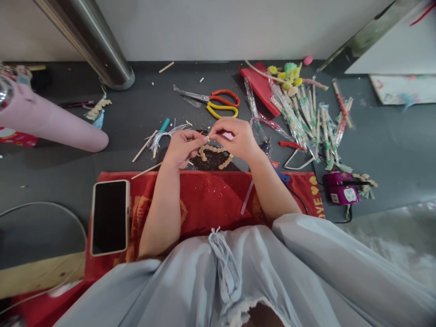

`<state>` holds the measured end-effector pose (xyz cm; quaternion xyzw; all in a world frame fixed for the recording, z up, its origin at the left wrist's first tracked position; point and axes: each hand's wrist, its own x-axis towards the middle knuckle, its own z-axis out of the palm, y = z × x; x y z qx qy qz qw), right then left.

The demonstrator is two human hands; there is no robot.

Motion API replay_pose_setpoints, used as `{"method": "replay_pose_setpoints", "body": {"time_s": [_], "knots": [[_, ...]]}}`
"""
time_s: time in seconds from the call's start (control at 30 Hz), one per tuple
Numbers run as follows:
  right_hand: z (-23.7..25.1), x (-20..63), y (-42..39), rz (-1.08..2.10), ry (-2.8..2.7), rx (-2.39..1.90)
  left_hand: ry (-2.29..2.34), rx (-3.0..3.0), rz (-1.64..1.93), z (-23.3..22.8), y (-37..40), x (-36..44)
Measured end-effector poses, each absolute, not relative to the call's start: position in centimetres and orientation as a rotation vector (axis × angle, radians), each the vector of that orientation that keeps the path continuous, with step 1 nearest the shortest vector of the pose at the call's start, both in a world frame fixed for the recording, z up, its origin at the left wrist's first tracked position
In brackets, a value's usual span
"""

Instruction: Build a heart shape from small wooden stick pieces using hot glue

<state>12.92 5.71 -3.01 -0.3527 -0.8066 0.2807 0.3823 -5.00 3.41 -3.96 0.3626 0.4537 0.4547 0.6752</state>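
Both hands meet over the far edge of the red cloth [211, 200], fingertips pinched together. The left hand [182, 147] and the right hand [235, 136] each hold a closed grip on one small pale piece [207, 135] between them — too small and too covered by fingers to say what it is. Just beneath the hands lies a curved beaded strand [214, 154] of cream-coloured pieces on a dark patch; its far part is hidden behind the fingers, so the beads cannot be counted.

One phone [109, 217] lies face up, screen dark, on the left end of the cloth. Far of the hands lie two pairs of scissors [218, 102], one with orange handles and one with yellow, overlapping so the blades are hard to tell apart. To the right sprawls a heap of wrapped sticks [306, 118] in clear sleeves — too tangled to count — with a few fluffy pompoms [288, 72] at its far end. One purple tool [340, 188] sits near right, its cable partly hidden by the right forearm. At left a pink roll [54, 122] is cut off by the picture edge, and a metal pole [91, 41] runs out of the top. All of it rests on a dark grey floor [391, 150].
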Motion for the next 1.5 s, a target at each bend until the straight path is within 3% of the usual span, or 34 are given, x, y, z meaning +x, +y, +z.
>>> {"method": "replay_pose_setpoints", "body": {"time_s": [0.8, 1.07, 1.23, 1.5], "knots": [[-3.6, 12.6, 5.7, 0.706, -2.057, -0.909, 1.069, 0.794, 0.963, -3.9, 3.5, -5.1], [0.2, 16.6, 6.0, 0.672, -2.121, -1.284, 1.071, 0.788, 1.048, -4.3, 4.0, -5.7], [2.4, 20.8, 4.8, 0.439, -2.186, -1.522, 1.084, 0.814, 1.067, -4.6, 4.1, -5.7], [0.2, 26.1, -0.4, 0.355, -2.103, -1.838, 1.104, 0.84, 1.078, -4.2, 4.2, -5.5]]}}
